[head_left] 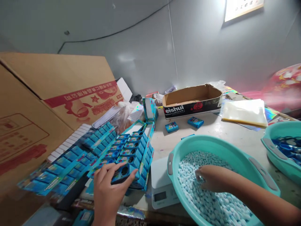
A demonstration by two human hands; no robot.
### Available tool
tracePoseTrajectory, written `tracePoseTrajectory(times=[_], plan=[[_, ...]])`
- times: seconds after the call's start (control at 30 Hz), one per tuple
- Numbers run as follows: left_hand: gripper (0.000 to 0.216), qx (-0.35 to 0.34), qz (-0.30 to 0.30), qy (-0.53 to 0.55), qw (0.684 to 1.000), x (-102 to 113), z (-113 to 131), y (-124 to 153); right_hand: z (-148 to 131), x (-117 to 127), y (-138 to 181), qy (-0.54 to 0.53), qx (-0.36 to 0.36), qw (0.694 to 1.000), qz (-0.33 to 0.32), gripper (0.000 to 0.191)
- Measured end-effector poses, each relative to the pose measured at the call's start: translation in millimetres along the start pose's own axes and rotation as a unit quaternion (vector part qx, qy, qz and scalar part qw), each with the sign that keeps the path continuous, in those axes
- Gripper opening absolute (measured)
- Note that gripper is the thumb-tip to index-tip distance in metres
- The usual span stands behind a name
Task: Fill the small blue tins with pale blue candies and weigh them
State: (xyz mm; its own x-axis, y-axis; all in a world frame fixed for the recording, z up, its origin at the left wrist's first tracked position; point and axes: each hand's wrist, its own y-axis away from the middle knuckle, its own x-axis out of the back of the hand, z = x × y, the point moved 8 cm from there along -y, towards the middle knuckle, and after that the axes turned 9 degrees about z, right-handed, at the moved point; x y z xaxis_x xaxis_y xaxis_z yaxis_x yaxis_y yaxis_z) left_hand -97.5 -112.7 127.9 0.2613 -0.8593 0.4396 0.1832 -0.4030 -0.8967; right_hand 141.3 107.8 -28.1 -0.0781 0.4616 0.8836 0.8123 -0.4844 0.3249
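Note:
My left hand (108, 190) grips a small blue box with a round hole (124, 172) at the near end of a display tray of like blue boxes (128, 150). My right hand (211, 178) rests inside a teal basin (213, 142), fingers curled down into the heap of pale blue and white tablets (207, 197) that fills it. What the right fingers hold, if anything, is hidden among the tablets.
A white digital scale (161, 186) sits partly under the basin. More trays of blue boxes (70, 163) lie left, beside a big cardboard carton (47, 103). Two loose blue boxes (183, 124), an open shallow carton (191, 100), plastic sheets (244, 112) and a second teal basin (283, 150) lie beyond.

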Motion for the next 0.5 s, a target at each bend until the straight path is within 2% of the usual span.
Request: tracePoseTrajectory(times=[0.1,0.23,0.37,0.43,0.5], plan=[[0.031,-0.03,0.083,-0.026,0.996,11.3,-4.1,-1.1,3.6,-3.0,-2.0,-0.004,0.002,1.0,0.005,0.035],[0.044,-0.111,0.178,0.0,0.978,22.8,-15.5,14.6,4.1,-2.8,-2.9,-0.003,0.008,1.0,0.015,0.032],[0.052,-0.114,0.209,-0.001,0.971,19.8,-29.6,35.2,1.8,-2.0,-2.5,-0.009,-0.004,1.0,0.015,0.027],[0.061,-0.115,0.232,-0.026,0.966,16.9,-25.2,43.3,-0.8,-1.5,-3.0,-0.017,-0.001,1.0,0.02,0.029],[0.063,-0.099,0.251,-0.077,0.96,11.6,-14.9,49.2,-2.2,-1.4,-4.5,-0.028,0.007,0.999,0.03,0.04]])
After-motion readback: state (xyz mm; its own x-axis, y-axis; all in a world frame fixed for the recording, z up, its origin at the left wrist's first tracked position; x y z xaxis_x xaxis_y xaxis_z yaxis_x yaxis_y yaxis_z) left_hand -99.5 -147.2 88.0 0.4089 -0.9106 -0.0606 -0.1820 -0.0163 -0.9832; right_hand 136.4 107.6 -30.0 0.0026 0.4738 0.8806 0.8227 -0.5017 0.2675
